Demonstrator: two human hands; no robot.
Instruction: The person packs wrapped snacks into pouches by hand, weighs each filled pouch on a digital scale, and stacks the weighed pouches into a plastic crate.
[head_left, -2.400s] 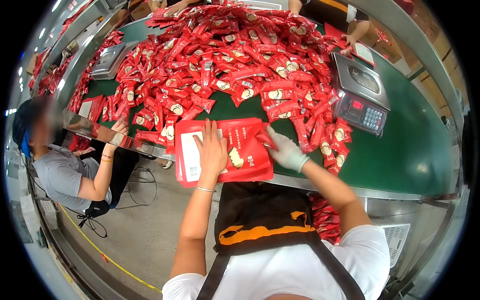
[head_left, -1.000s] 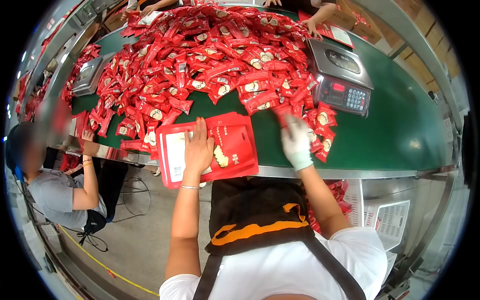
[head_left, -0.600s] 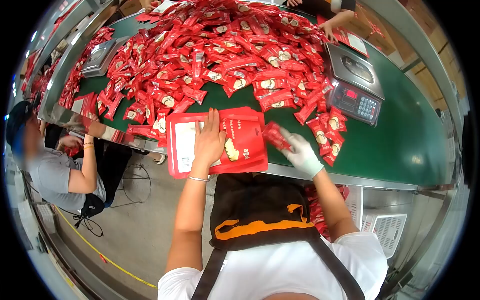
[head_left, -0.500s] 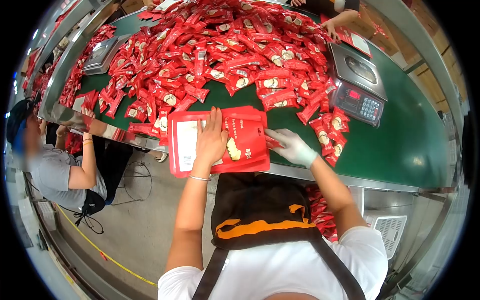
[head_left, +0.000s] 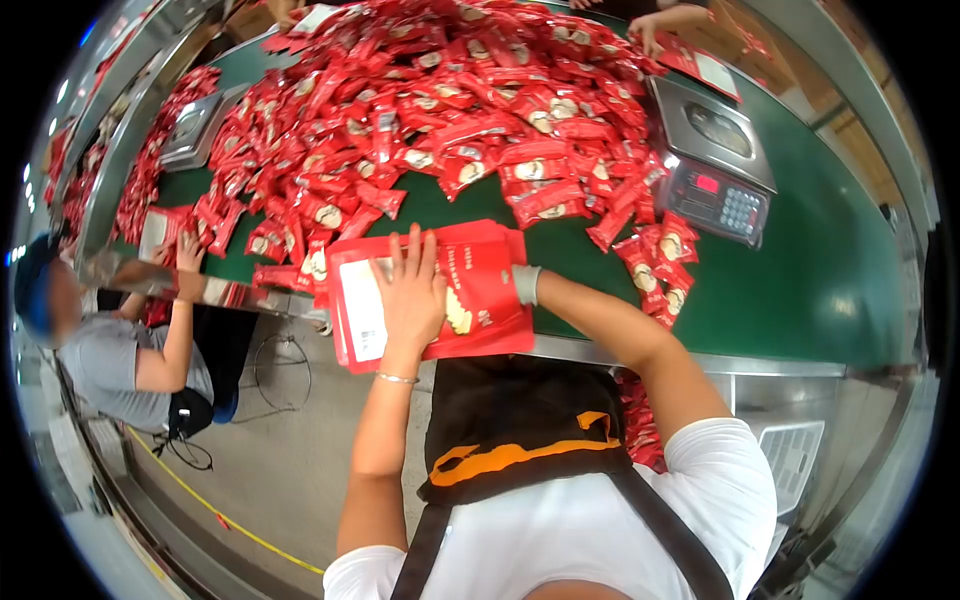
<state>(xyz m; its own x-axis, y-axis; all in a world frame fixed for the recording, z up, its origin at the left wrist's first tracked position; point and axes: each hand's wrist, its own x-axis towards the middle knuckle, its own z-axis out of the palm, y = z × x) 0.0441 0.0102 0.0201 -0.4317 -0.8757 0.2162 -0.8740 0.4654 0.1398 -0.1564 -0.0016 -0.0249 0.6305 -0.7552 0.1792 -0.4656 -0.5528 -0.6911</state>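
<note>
A stack of flat red printed pouches point(head_left: 480, 270) lies at the near edge of the green table, partly overhanging it. My left hand point(head_left: 413, 295) rests flat on the top pouch, fingers stretched out beside its white label panel. From the right, my right hand point(head_left: 526, 284), in a pale glove, reaches into the top pouch's open end. Only the glove's cuff shows; the fingers are hidden inside. Just beyond the pouches spreads a big heap of small red packets point(head_left: 440, 120).
A digital scale point(head_left: 712, 160) with a lit display stands to the right, a few packets point(head_left: 655, 265) beside it. Another scale point(head_left: 195, 130) is at the far left. A co-worker point(head_left: 140, 340) handles packaging at left; another person's hand point(head_left: 648, 35) is at the back right.
My right hand has gone from the pouch's edge to inside it, up to the wrist. My left hand still lies on top. The co-worker at left has moved a hand onto the table.
</note>
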